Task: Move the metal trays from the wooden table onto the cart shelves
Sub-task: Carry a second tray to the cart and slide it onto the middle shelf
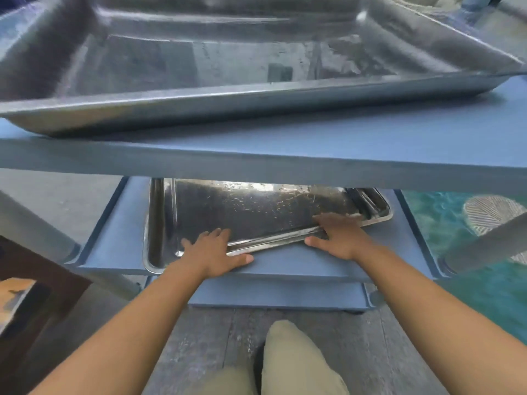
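A flat metal tray (256, 212) lies skewed on the blue cart's middle shelf (119, 238), its right end turned farther in. My left hand (216, 249) rests on the tray's near rim toward the left corner, fingers inside the tray and thumb outside on the shelf. Farther right along the same rim, my right hand (339, 238) holds it the same way. A larger, deeper metal tray (256, 95) sits on the cart's top shelf (313, 155), just above my hands.
A bare bottom shelf (279, 295) shows below the middle one. Grey cart legs (37, 223) (484, 246) stand at both sides. The dark wooden table (42, 275), with a shiny tray corner (14, 300) on it, is at lower left. My knee (293, 360) is near the cart.
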Tool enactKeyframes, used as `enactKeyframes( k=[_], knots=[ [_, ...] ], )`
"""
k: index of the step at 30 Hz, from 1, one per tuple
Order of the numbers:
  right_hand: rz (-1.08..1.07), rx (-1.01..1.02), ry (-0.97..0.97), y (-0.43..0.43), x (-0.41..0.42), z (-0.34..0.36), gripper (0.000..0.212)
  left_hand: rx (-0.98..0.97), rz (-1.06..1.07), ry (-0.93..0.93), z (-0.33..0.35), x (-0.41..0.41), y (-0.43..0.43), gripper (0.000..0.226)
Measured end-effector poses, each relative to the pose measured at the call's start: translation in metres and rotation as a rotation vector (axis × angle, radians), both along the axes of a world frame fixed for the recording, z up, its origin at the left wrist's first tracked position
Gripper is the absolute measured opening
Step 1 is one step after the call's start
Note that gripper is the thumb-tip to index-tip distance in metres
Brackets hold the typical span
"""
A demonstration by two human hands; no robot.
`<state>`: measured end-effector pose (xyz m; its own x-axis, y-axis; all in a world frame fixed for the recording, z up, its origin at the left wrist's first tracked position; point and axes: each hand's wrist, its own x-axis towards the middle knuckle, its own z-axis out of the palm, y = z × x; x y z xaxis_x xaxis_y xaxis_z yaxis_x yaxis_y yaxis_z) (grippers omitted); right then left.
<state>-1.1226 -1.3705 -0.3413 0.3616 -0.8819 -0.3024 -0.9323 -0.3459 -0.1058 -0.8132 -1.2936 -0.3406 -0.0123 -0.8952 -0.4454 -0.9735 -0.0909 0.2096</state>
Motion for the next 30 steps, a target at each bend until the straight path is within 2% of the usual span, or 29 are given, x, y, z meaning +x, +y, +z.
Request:
enactKeyframes(
  k=[2,6,11,18,23,30],
  knots=[
    [-0.049,0.015,0.030,0.016,0.007,0.011,0.076,0.020,-0.013,0.000,0.017,0.001,0.010,0.087],
    [-0.104,0.084,-0.090,0.059,0.016,0.056,0.070,0.012,-0.030,-0.010,0.063,0.001,0.043,0.068],
    [-0.254,0.291,-0.126,0.117,0.014,0.142,0.067,0.118,-0.083,0.073,0.143,0.003,0.086,0.058],
    [-0.373,0.293,-0.207,0.186,0.005,0.261,0.057,0.075,-0.011,0.152,0.264,-0.001,0.144,0.055],
    [-0.280,0.260,-0.166,0.215,0.011,0.319,0.061,0.026,0.055,0.204,0.316,-0.006,0.181,0.052],
    [-0.102,0.230,-0.207,0.216,0.054,0.341,0.064,-0.036,0.228,0.210,0.326,0.022,0.226,0.053]
  ],
)
